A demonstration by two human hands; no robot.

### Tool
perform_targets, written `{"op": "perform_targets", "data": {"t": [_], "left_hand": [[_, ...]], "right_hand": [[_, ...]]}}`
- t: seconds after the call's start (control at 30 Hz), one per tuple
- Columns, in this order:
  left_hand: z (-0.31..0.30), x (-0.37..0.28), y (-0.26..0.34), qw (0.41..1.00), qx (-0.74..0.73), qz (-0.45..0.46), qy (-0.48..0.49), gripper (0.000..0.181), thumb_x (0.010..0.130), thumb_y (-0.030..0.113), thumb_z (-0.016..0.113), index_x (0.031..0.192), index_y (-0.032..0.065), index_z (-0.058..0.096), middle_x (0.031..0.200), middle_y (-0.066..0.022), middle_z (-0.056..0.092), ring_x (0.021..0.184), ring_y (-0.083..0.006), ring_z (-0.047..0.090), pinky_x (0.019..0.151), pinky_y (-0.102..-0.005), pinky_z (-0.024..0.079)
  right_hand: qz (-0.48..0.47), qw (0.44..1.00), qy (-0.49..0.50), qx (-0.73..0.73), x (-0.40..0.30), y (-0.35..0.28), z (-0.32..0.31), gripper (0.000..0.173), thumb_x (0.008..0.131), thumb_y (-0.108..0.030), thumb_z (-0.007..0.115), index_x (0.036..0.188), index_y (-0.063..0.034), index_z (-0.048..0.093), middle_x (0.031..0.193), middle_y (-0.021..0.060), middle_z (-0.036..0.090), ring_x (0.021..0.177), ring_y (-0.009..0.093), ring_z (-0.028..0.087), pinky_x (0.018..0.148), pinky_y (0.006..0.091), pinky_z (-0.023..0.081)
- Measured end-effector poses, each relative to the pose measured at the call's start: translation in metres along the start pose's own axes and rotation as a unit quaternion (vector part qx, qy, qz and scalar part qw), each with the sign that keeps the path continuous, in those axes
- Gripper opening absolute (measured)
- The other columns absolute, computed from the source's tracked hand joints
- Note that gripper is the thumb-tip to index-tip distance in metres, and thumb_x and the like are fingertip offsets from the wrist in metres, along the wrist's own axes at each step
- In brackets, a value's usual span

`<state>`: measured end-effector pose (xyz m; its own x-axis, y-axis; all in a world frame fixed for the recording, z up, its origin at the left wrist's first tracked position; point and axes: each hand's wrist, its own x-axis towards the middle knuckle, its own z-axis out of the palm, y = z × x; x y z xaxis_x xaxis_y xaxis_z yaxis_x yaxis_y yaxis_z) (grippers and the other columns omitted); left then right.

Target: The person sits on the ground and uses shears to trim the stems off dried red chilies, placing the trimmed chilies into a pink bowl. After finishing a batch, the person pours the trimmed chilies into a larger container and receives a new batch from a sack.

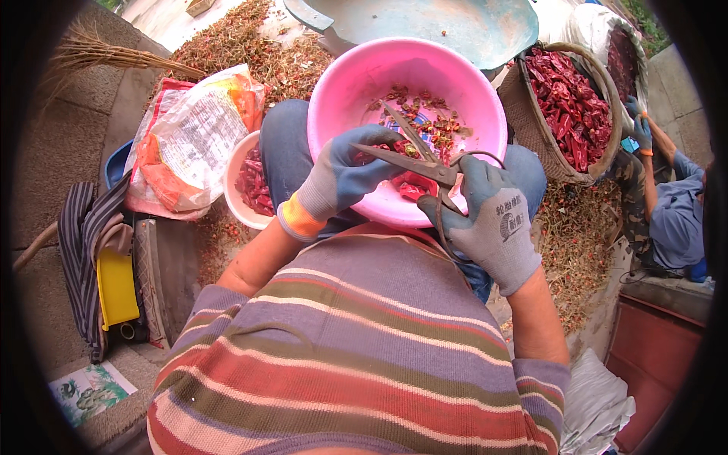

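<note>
My right hand [497, 222], in a grey and blue coated glove, grips the looped handles of a pair of dark metal scissors [418, 166]. The blades stand apart and point left, across my other hand's fingertips. My left hand [347, 173], gloved alike, pinches a dried red chili pepper [364, 157]; its fingers and the blades partly cover it. Beneath both hands a pink plastic basin [324, 108] rests on my lap. Cut stem ends [446, 133] are scattered over its bottom, and red chili pieces [414, 186] lie toward its near side.
A small pale bowl [232, 176] of chilies sits left, beside a printed woven sack [187, 136]. At right stands a wicker basket [529, 131] full of dried chilies; beyond it, a gloved person [677, 210] works. A large blue-green basin [489, 28] and stem litter [239, 45] lie ahead.
</note>
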<state>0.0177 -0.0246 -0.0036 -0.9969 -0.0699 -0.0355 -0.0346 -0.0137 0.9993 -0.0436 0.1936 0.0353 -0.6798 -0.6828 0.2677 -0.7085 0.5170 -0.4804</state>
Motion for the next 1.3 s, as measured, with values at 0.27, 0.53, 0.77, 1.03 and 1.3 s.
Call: {"op": "perform_targets", "data": {"t": [0.27, 0.53, 0.77, 1.03, 1.3], "left_hand": [[-0.006, -0.004, -0.016, 0.998, -0.046, 0.042, -0.001, 0.029, 0.087, 0.000, 0.067, 0.114, -0.0031, 0.058, 0.103, -0.0081, 0.065, 0.099, -0.0141, 0.064, 0.087, -0.0279, 0.054], [-0.009, -0.003, -0.012, 0.997, -0.026, 0.067, -0.004, 0.024, 0.085, -0.002, 0.069, 0.108, -0.0014, 0.063, 0.101, -0.0075, 0.066, 0.095, -0.0140, 0.065, 0.083, -0.0283, 0.055], [-0.011, -0.001, -0.008, 0.986, 0.092, 0.138, 0.023, 0.026, 0.082, -0.001, 0.070, 0.106, -0.0027, 0.062, 0.093, -0.0096, 0.064, 0.089, -0.0154, 0.065, 0.078, -0.0292, 0.054], [-0.012, -0.001, -0.013, 0.995, 0.028, 0.091, -0.004, 0.028, 0.082, 0.000, 0.071, 0.108, -0.0034, 0.061, 0.095, -0.0082, 0.061, 0.082, -0.0115, 0.059, 0.070, -0.0249, 0.050], [0.000, 0.001, -0.011, 0.998, -0.058, 0.020, 0.016, 0.020, 0.088, 0.005, 0.064, 0.108, -0.0002, 0.063, 0.084, -0.0023, 0.063, 0.067, -0.0056, 0.055, 0.057, -0.0208, 0.044]], "right_hand": [[0.050, 0.995, -0.085, 0.025, 0.005, -0.010, 0.002, 0.042, 0.082, -0.043, 0.071, 0.090, -0.0050, 0.055, 0.078, 0.0173, 0.063, 0.071, 0.036, 0.064, 0.062, 0.0454, 0.050], [0.040, 0.997, -0.057, 0.016, 0.005, -0.009, 0.014, 0.036, 0.085, -0.040, 0.069, 0.091, -0.0063, 0.057, 0.076, 0.0162, 0.065, 0.067, 0.036, 0.065, 0.058, 0.0449, 0.050], [0.112, 0.959, -0.158, 0.208, 0.003, 0.003, 0.016, 0.033, 0.083, -0.033, 0.072, 0.092, -0.0048, 0.056, 0.074, 0.0188, 0.062, 0.069, 0.037, 0.064, 0.060, 0.0436, 0.048], [-0.011, 0.998, -0.032, 0.060, 0.012, 0.001, -0.001, 0.043, 0.076, -0.037, 0.077, 0.094, -0.0030, 0.057, 0.079, 0.0175, 0.061, 0.072, 0.037, 0.062, 0.064, 0.0442, 0.048], [0.021, 0.998, -0.050, 0.040, 0.005, -0.007, -0.006, 0.042, 0.077, -0.036, 0.078, 0.090, -0.0026, 0.056, 0.069, 0.0164, 0.058, 0.061, 0.033, 0.061, 0.055, 0.0415, 0.044]]}}
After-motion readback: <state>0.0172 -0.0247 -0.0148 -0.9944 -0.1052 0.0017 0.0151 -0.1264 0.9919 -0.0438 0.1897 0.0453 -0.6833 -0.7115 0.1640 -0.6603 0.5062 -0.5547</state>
